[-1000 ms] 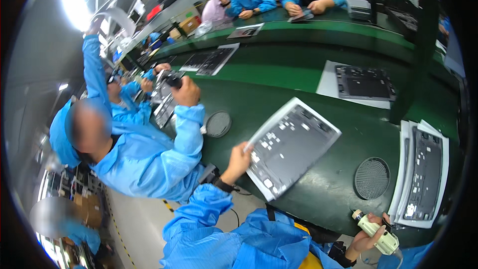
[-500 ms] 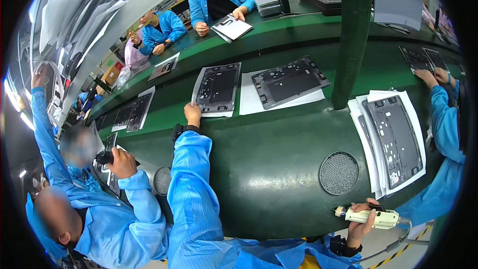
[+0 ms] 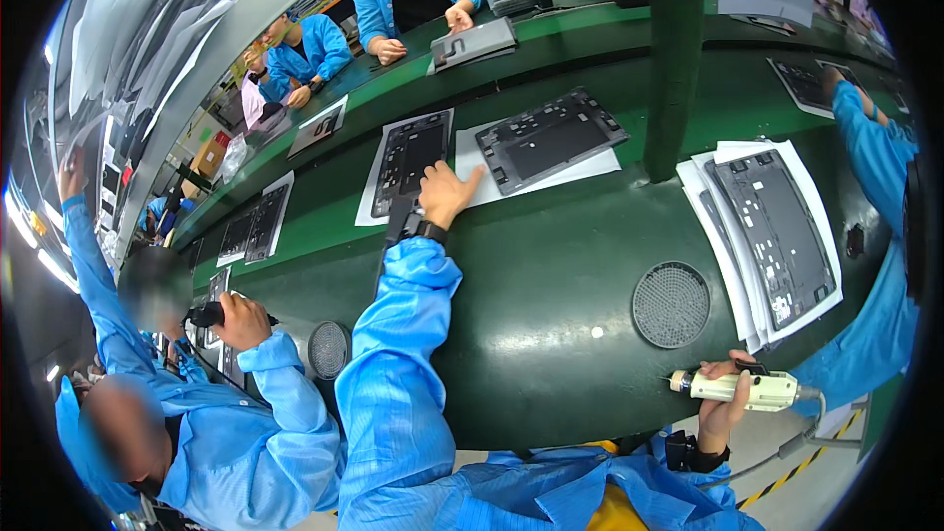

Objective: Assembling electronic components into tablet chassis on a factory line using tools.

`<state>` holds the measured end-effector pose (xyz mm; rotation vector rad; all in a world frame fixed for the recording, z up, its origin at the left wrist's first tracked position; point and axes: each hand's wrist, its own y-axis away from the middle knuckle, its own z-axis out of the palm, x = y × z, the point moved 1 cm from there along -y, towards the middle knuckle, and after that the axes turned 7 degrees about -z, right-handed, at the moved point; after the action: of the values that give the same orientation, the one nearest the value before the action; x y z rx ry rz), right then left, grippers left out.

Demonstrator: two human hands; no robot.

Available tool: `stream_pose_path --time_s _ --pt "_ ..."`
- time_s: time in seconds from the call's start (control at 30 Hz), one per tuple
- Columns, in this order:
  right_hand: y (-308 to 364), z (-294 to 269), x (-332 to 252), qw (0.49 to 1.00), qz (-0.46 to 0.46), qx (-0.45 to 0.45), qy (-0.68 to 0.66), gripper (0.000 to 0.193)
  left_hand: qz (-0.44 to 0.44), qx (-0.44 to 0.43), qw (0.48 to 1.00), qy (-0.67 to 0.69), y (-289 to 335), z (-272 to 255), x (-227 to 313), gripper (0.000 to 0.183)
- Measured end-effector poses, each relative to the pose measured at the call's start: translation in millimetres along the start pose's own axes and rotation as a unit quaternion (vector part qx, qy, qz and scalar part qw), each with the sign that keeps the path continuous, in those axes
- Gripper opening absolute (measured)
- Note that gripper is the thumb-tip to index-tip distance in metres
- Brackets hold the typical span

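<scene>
My left hand (image 3: 449,194), fingers apart, hovers at or rests on the gap between two dark tablet housing panels; whether it touches anything I cannot tell. The left panel (image 3: 416,149) lies on a white sheet, its lower right part partly covered by my hand. The right panel (image 3: 551,138) lies tilted on another white sheet (image 3: 592,166), which sticks out from under it. At the lower right, my right hand (image 3: 725,395) is wrapped round a cream electric screwdriver (image 3: 762,391), its tip pointing left over the bench edge.
Right of centre, a round grey gridded tray (image 3: 671,305) sits near a stack of white sheets with another housing panel (image 3: 772,236) on top. A smaller round tray (image 3: 328,349) stands left of my arm. A green post (image 3: 674,59) rises behind. Co-workers stand at left, right and across.
My left hand has moved right, from the left panel's lower left corner to between the two panels. Across the bench, a person's white sheet has given way to a grey panel.
</scene>
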<state>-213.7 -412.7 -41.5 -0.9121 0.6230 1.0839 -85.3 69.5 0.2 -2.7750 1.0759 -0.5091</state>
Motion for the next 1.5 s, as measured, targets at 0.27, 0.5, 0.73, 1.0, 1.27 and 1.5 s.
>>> stream_pose_path --time_s 0.27,0.5,0.73,1.0,1.27,1.5 --pt "1 7 -5 1.0 -0.009 -0.027 -0.006 0.035 0.049 0.041 0.984 -0.164 -9 15 15 0.068" --pt "2 2 -5 1.0 -0.009 -0.024 -0.016 0.036 -0.015 -0.09 0.989 -0.119 -12 -6 24 0.031" --pt "2 6 -6 0.999 -0.013 -0.028 -0.013 0.036 0.152 0.01 0.934 -0.323 -46 49 -8 0.02" --pt "1 3 -3 1.0 0.004 -0.007 -0.024 0.037 0.042 -0.088 0.97 -0.223 -60 45 -19 0.024" --pt "1 4 -7 1.0 0.009 -0.013 -0.02 0.036 -0.014 -0.115 0.977 -0.181 -55 12 -12 0.031" --pt "1 3 -4 1.0 0.005 -0.019 -0.02 0.035 -0.084 -0.1 0.991 -0.018 -86 28 -58 0.034"
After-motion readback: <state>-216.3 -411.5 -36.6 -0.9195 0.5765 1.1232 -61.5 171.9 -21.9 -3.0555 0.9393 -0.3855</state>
